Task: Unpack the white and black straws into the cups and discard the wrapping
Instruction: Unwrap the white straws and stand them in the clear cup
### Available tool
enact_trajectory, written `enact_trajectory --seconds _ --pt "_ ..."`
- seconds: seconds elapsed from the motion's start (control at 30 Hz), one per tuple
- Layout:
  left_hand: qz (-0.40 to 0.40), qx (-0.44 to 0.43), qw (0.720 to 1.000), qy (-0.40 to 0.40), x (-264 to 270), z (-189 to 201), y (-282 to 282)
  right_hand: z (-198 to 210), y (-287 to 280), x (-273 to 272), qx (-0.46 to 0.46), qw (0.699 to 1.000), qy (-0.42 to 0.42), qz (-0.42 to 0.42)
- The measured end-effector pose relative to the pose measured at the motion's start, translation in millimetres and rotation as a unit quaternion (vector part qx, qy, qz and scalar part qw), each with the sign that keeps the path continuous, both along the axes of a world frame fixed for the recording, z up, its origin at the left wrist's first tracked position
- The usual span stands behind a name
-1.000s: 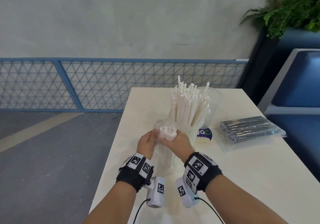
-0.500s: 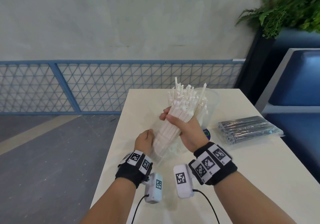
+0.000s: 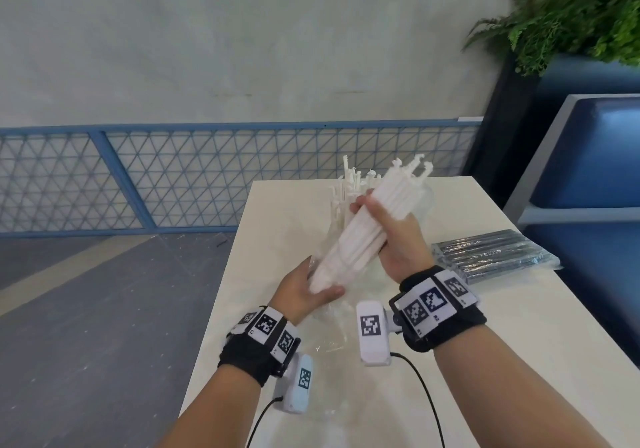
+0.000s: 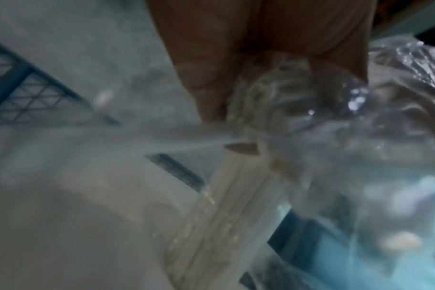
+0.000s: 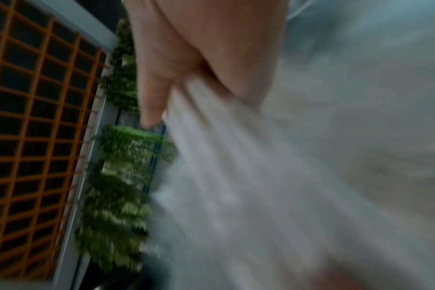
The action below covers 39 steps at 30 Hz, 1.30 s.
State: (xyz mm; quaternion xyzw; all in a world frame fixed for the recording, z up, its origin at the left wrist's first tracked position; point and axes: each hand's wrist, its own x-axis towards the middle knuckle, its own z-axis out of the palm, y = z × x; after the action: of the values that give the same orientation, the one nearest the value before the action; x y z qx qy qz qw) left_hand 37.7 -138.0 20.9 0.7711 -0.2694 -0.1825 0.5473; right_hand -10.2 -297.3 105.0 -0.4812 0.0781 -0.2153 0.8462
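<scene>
White straws (image 3: 363,233), a thick bundle, are held tilted above the table (image 3: 485,343), the top pointing to about one o'clock and the base to seven. They look light and stiff one by one but loose together, so they are likely to fan or slip unless squeezed round the middle; the clear wrapping (image 3: 332,312) is thin, slick and crinkly, best pinched at its free end. From the left: the left hand (image 3: 304,293) cups the bundle's low end, fingers curled round straws and film, which the left wrist view shows bunched against the palm. At the bundle's eleven o'clock, more white straws already stand in a cup (image 3: 334,236) that is mostly hidden. The right hand (image 3: 391,236) wraps its fingers tight round the bundle's middle, at the left hand's one o'clock. At the right hand's three o'clock the black straws (image 3: 491,255) lie on the table, sealed in their pack, well apart from both hands.
</scene>
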Motion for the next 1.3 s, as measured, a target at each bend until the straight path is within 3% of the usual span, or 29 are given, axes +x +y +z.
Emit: enact_trajectory --seconds 0.13,0.3,0.37,0.57,0.83,1.03,1.3 --pt "-0.002 -0.016 1.000 0.007 -3 2 -1 -15 19 -9 -0.102 0.993 0.049 0.042" --pt "0.080 0.037 0.996 0.029 7 -18 10 9 7 -10 -0.080 0.993 0.008 -0.081" --pt "0.136 -0.003 0.989 0.060 10 -23 19 22 -7 -9 -0.101 0.987 -0.005 -0.124" --pt "0.270 -0.048 0.961 0.035 21 -27 35 45 -25 2 -0.186 0.963 -0.025 -0.193" --pt "0.243 -0.074 0.966 0.048 26 -16 33 42 -24 20 -0.269 0.942 -0.002 -0.200" --pt "0.241 -0.135 0.957 0.093 14 -15 16 41 -25 26 -0.238 0.951 -0.004 -0.196" --pt "0.246 -0.159 0.952 0.091 15 -10 7 41 -19 24 -0.219 0.957 -0.028 -0.189"
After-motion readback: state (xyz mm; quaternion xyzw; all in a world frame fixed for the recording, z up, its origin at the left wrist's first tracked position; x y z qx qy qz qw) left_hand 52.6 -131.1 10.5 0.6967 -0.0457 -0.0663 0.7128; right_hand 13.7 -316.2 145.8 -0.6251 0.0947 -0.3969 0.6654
